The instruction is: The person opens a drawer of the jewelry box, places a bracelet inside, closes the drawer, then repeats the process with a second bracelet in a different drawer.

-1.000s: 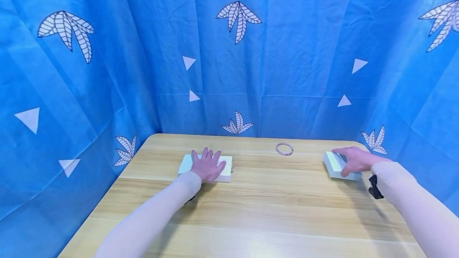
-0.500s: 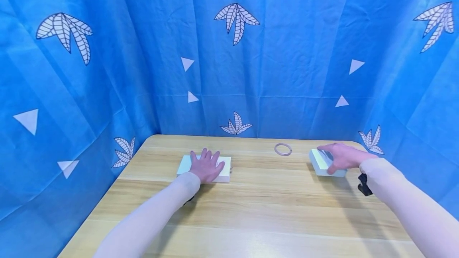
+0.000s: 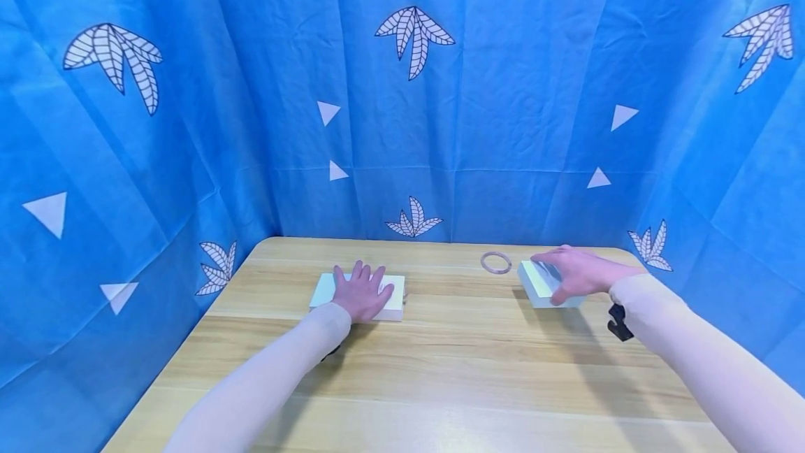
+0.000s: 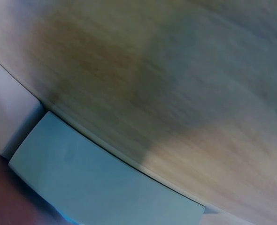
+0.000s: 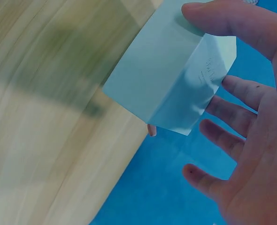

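My left hand (image 3: 363,297) rests with spread fingers on top of a low pale box (image 3: 393,305), white at its right part and light green-blue at its left. In the left wrist view a light green-blue block (image 4: 105,173) lies beside a white block (image 4: 11,103). My right hand (image 3: 578,272) grips a light green-blue box (image 3: 536,287) between the thumb on its near side and the fingers on its far side. Faint lettering shows on its top (image 5: 209,70). The box hangs over the table, its shadow below. A pinkish ring (image 3: 496,263) lies just left of it.
The light wooden table (image 3: 440,369) runs back to a blue patterned curtain (image 3: 503,89), which also encloses both sides. A small pinkish piece (image 5: 151,130) shows by the held box's lower corner in the right wrist view.
My right hand has carried its box leftward across the table's right side, closer to the ring. The left hand stays on its box, with only a slight shift of the whole view.
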Motion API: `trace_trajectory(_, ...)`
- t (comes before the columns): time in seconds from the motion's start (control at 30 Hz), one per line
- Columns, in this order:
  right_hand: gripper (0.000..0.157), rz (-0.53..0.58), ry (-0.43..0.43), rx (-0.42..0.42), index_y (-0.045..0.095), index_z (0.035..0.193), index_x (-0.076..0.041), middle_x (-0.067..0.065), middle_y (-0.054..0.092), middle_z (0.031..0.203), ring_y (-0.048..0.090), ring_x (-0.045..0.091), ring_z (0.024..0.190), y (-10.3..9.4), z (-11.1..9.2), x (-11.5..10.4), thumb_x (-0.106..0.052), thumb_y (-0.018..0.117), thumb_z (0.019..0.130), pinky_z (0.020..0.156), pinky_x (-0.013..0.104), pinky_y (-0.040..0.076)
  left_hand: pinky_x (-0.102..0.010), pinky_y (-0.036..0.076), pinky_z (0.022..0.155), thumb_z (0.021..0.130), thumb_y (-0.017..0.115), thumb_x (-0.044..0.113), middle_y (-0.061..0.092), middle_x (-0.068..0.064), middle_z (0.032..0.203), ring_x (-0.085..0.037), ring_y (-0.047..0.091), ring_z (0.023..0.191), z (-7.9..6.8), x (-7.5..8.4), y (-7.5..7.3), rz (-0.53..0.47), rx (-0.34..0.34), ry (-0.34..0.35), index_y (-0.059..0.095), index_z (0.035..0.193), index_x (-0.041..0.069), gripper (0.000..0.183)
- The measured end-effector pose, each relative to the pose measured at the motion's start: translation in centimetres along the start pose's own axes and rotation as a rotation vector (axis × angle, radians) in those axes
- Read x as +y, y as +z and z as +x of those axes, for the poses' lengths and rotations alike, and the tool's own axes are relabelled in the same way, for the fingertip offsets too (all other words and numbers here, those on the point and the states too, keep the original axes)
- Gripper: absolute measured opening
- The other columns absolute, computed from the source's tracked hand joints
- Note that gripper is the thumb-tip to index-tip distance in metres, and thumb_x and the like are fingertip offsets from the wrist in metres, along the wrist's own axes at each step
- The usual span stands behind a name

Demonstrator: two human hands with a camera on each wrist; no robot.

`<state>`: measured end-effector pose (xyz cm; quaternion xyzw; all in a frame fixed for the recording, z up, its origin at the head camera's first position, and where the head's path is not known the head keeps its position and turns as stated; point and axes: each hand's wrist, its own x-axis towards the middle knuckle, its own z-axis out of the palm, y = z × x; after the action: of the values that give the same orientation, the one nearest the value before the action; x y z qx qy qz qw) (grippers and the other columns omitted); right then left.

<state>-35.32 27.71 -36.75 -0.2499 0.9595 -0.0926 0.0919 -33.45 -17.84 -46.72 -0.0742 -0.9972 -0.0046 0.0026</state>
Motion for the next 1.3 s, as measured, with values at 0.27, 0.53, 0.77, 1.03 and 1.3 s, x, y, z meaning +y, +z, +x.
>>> trace_trajectory(0.27, 0.088, 0.011, -0.05, 0.012, 0.051, 0.147, -0.016, 0.012, 0.056, 0.133, 0.051, 0.029, 0.109, 0.4, 0.7, -1.7, -0.029, 0.089, 0.069, 0.079, 0.044, 0.053, -0.077, 0.002, 0.113, 0.099, 0.019, 0.068, 0.036, -0.014, 0.16, -0.037, 0.019, 0.153, 0.3, 0.0, 0.2, -0.002, -0.009, -0.006, 0.028, 0.16, 0.023, 0.076)
trace_trajectory(0.53, 0.088, -0.04, -0.093, 0.024, 0.051, 0.148, -0.017, 0.011, 0.058, 0.137, 0.053, 0.029, 0.11, 0.6, 1.6, -3.4, -0.031, 0.089, 0.07, 0.083, 0.047, 0.053, -0.077, 0.003, 0.113, 0.101, 0.02, 0.066, 0.036, -0.014, 0.16, -0.037, 0.019, 0.154, 0.3, 0.1, 0.1, -0.004, -0.01, -0.008, 0.029, 0.16, 0.023, 0.073)
trace_trajectory(0.77, 0.09, -0.048, -0.105, 0.015, 0.051, 0.148, -0.018, 0.012, 0.057, 0.138, 0.054, 0.027, 0.109, 1.1, 2.3, -4.4, -0.03, 0.089, 0.068, 0.084, 0.046, 0.053, -0.078, 0.003, 0.113, 0.1, 0.02, 0.066, 0.036, -0.015, 0.16, -0.038, 0.02, 0.153, 0.0, 0.2, -0.2, -0.015, -0.008, 0.0, 0.03, 0.159, 0.022, 0.075)
trace_trajectory(1.03, 0.091, -0.096, -0.098, -0.006, 0.051, 0.148, -0.025, 0.008, 0.055, 0.143, 0.052, 0.026, 0.115, 2.1, 3.1, -5.5, -0.036, 0.089, 0.066, 0.092, 0.052, 0.049, -0.078, 0.005, 0.113, 0.101, 0.021, 0.065, 0.037, -0.016, 0.16, -0.038, 0.021, 0.153, -0.2, 0.3, -0.4, -0.018, -0.003, 0.008, 0.031, 0.159, 0.021, 0.074)
trace_trajectory(1.3, 0.091, -0.147, -0.15, -0.005, 0.05, 0.149, -0.021, 0.011, 0.052, 0.149, 0.047, 0.034, 0.134, 2.9, 3.8, -7.0, -0.037, 0.087, 0.067, 0.104, 0.063, 0.04, -0.078, 0.004, 0.113, 0.101, 0.02, 0.065, 0.037, -0.016, 0.159, -0.038, 0.021, 0.153, -0.2, 0.2, -0.4, -0.026, 0.006, 0.012, 0.031, 0.159, 0.021, 0.074)
